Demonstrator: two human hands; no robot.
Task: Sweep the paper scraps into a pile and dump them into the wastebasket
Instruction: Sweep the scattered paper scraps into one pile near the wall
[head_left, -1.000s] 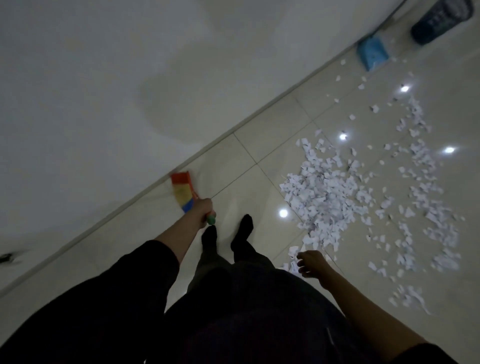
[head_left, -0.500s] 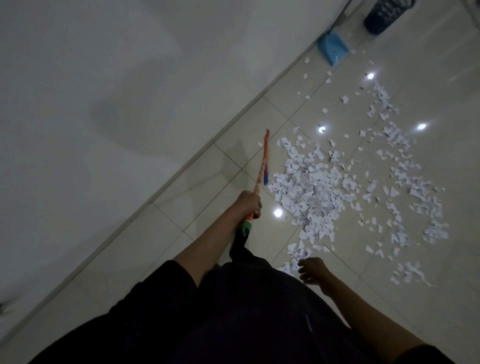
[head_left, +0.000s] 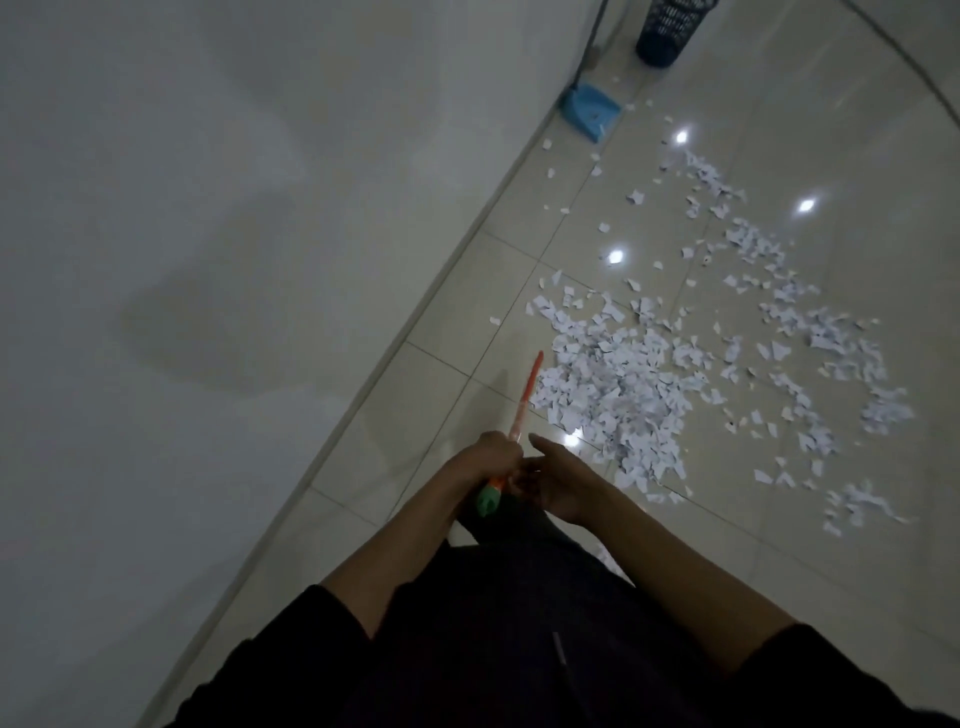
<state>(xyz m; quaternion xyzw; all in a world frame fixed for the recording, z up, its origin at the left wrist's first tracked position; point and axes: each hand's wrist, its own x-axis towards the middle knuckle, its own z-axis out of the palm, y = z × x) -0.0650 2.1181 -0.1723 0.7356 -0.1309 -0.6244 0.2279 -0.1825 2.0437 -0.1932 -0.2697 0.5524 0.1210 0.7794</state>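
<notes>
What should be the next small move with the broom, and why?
Probably close the right hand on the broom beside the left hand, then lower it to the scraps: only the left grips it, and paper lies scattered.

Paper scraps (head_left: 618, 395): spread on the floor (head_left: 831, 545), thickest heap taken as landmark.
Looser trail of scraps (head_left: 810, 332): right of the heap and beyond it, curving back round to the near right.
Stray scraps (head_left: 602, 227): beyond the heap, toward the dustpan.
Wall (head_left: 208, 260): left of the heap, skirting line running from near left to far right.
Dustpan (head_left: 589, 111): on the floor well beyond the heap, against the wall.
Wastebasket (head_left: 670, 28): beyond the dustpan, farthest from the heap.
Broom (head_left: 522, 410): just left of the heap, tip at its left edge.
Left hand (head_left: 496, 457): on the broom, nearer than the heap.
Right hand (head_left: 563, 486): just beside the left hand, at the heap's near edge.
</notes>
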